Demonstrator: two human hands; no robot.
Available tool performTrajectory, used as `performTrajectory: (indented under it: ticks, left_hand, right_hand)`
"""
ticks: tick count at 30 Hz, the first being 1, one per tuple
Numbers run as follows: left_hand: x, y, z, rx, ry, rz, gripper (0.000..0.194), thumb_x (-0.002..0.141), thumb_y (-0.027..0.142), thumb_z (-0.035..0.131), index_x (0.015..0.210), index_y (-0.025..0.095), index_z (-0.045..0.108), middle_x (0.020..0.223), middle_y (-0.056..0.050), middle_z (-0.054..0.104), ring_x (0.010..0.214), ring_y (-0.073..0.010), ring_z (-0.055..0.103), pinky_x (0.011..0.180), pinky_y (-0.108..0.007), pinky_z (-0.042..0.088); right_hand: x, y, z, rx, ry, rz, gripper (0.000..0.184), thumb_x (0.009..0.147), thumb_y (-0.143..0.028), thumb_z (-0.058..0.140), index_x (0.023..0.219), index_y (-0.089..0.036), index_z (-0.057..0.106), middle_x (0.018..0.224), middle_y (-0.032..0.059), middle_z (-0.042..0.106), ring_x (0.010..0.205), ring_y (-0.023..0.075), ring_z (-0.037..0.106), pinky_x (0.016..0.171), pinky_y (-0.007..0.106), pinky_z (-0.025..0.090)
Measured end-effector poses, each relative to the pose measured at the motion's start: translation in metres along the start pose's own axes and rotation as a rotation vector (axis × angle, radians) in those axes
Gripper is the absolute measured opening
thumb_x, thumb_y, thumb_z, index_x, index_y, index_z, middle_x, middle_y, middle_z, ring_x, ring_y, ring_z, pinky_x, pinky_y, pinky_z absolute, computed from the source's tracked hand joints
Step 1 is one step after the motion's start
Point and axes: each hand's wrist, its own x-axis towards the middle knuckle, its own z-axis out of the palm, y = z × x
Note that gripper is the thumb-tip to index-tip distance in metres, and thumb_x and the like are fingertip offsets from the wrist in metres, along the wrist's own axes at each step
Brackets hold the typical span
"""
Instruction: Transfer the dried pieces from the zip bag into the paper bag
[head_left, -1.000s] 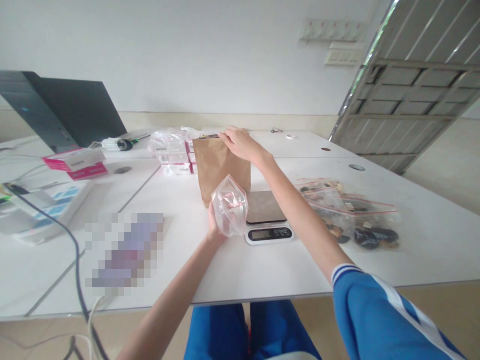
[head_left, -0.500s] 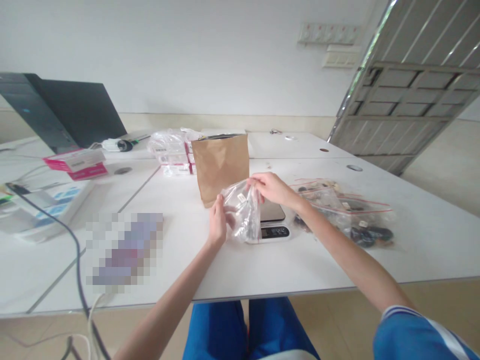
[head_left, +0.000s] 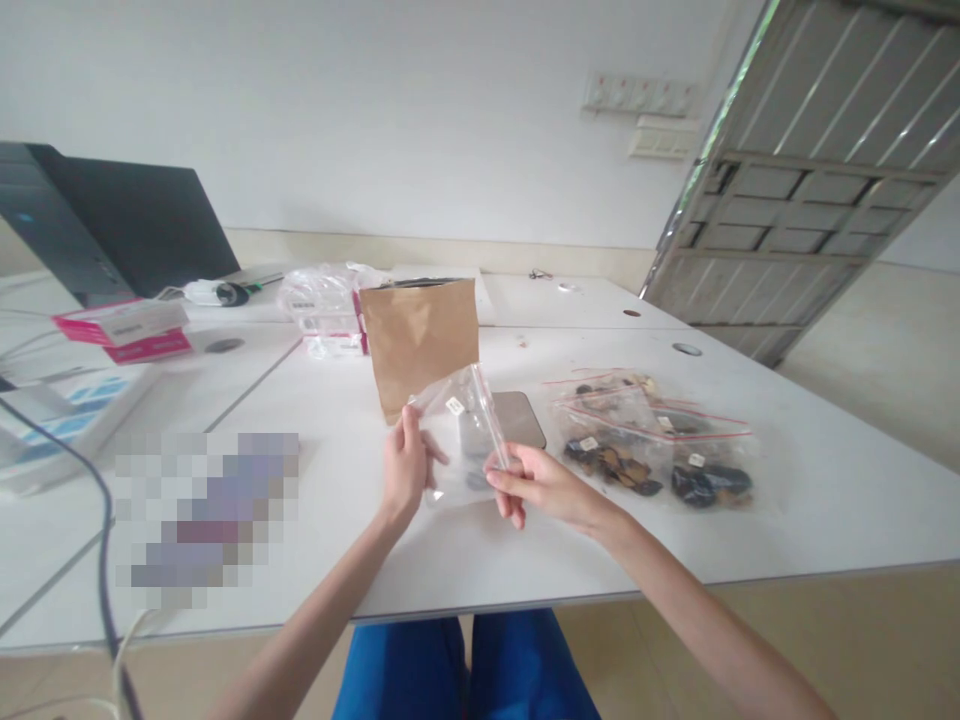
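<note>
A clear zip bag (head_left: 461, 435) with a small white label is stretched flat between both of my hands, just above the white table (head_left: 525, 540). My left hand (head_left: 405, 470) pinches its left edge. My right hand (head_left: 529, 485) pinches the lower right corner beside the zip strip. Behind the bag lies a kitchen scale (head_left: 517, 420), mostly hidden by it. A brown paper bag (head_left: 420, 340) stands upright further back, its top open.
Several zip bags holding dark pieces (head_left: 652, 450) lie to the right. Pink and clear packets (head_left: 326, 310) sit behind the paper bag. A laptop (head_left: 142, 230), pink boxes (head_left: 124, 330), a book and cables are on the left. A blurred patch covers part of the table.
My right hand left the paper bag's top, came back to the clear bag and slid to its lower right corner. The bag went from bunched in my left hand to spread flat.
</note>
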Motion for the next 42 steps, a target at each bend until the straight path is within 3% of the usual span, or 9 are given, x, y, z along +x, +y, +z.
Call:
performTrajectory:
  ticks: [5,9,14,18,21,24,28,38,42]
  left_hand:
    - [0.007,0.022,-0.030,0.200,0.064,0.081,0.047,0.087,0.060,0.034,0.081,0.019,0.055,0.037,0.008,0.032,0.029,-0.0093,0.034,0.030,-0.017,0.020]
    - [0.023,0.024,-0.061,0.738,-0.014,0.036,0.044,0.092,0.049,0.029,0.098,0.017,0.058,0.045,0.003,0.047,0.039,-0.0159,0.048,0.039,-0.022,0.032]
    - [0.032,0.018,-0.073,1.366,0.161,0.477,0.039,0.093,0.039,0.037,0.114,0.011,0.054,0.101,-0.018,0.065,0.089,-0.0311,0.064,0.068,-0.037,0.047]
    - [0.026,0.006,-0.069,1.271,0.036,0.788,0.039,0.096,0.034,0.030,0.115,0.014,0.057,0.117,-0.016,0.062,0.104,-0.0280,0.061,0.087,-0.040,0.046]
    - [0.019,-0.020,-0.069,1.257,-0.249,0.786,0.049,0.096,0.043,0.030,0.128,0.013,0.053,0.134,-0.016,0.055,0.124,-0.0298,0.051,0.099,-0.043,0.042]
    - [0.017,-0.044,-0.074,1.294,-0.519,0.691,0.056,0.096,0.046,0.026,0.139,0.015,0.044,0.145,-0.015,0.045,0.136,-0.0295,0.038,0.110,-0.047,0.032]
    - [0.020,-0.037,-0.075,1.235,-0.647,0.649,0.059,0.094,0.053,0.031,0.138,0.015,0.044,0.143,-0.015,0.047,0.135,-0.0284,0.041,0.110,-0.045,0.031]
    - [0.016,0.031,-0.052,1.285,-0.721,0.491,0.026,0.089,0.043,0.054,0.099,0.026,0.070,0.107,-0.005,0.069,0.102,-0.0264,0.062,0.090,-0.042,0.042]
    - [-0.008,0.072,-0.029,0.922,-0.481,0.574,0.018,0.091,0.030,0.050,0.091,0.021,0.066,0.096,-0.003,0.069,0.085,-0.0188,0.064,0.076,-0.031,0.046]
  right_hand:
    - [-0.033,-0.009,-0.028,-0.223,-0.080,-0.002,0.034,0.090,-0.052,0.048,0.103,-0.021,0.048,0.075,0.0025,0.066,0.067,0.0142,0.061,0.066,0.028,0.048]
    - [-0.055,-0.007,-0.076,-0.812,0.319,-0.086,0.028,0.093,-0.043,0.040,0.099,-0.022,0.058,0.100,0.0078,0.066,0.091,0.0201,0.061,0.082,0.035,0.046]
    - [-0.053,0.020,-0.131,-1.283,0.701,-0.120,0.023,0.089,-0.029,0.035,0.089,-0.019,0.056,0.099,0.0140,0.065,0.102,0.0297,0.059,0.092,0.046,0.042]
    - [-0.049,0.035,-0.152,-1.381,0.721,-0.015,0.022,0.087,-0.029,0.038,0.086,-0.018,0.057,0.099,0.0165,0.067,0.100,0.0316,0.062,0.087,0.046,0.046]
    - [-0.050,0.035,-0.158,-1.315,0.675,-0.022,0.017,0.083,-0.031,0.045,0.078,-0.021,0.056,0.090,0.0124,0.069,0.090,0.0286,0.065,0.081,0.042,0.048]
    - [-0.054,0.026,-0.159,-1.156,0.602,0.001,0.016,0.082,-0.032,0.045,0.075,-0.021,0.055,0.080,0.0086,0.069,0.077,0.0243,0.064,0.073,0.036,0.047]
    - [-0.063,-0.003,-0.147,-1.042,0.527,0.029,0.022,0.085,-0.038,0.044,0.076,-0.021,0.053,0.074,0.0053,0.064,0.069,0.0205,0.061,0.064,0.032,0.045]
    - [-0.052,-0.109,-0.088,-0.953,0.529,-0.077,0.025,0.086,-0.038,0.050,0.069,-0.021,0.042,0.060,-0.0033,0.042,0.050,0.0101,0.038,0.046,0.024,0.027]
    - [-0.021,-0.136,-0.063,-0.907,0.462,-0.140,0.028,0.087,-0.034,0.047,0.064,-0.020,0.039,0.057,-0.0040,0.040,0.048,0.0082,0.034,0.045,0.024,0.023]
